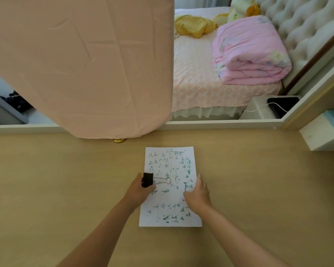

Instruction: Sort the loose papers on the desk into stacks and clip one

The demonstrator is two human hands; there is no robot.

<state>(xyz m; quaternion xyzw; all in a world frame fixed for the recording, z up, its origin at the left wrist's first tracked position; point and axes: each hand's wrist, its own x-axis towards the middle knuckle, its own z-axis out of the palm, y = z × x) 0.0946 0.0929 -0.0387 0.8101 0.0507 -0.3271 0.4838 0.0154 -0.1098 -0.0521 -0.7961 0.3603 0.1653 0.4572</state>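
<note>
Head view, left hand [141,189]: pinched a black metal binder clip [148,179].
Clip: sat at nine o'clock on the white, green-scribbled paper stack [172,195], mid tan wooden desk [66,180].
Right hand [198,193]: fingers straight, pressed the stack's three o'clock edge.

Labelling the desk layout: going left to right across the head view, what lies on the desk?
Left hand holding the clip → right hand → box. The papers span both hands, so they are left out.
</note>
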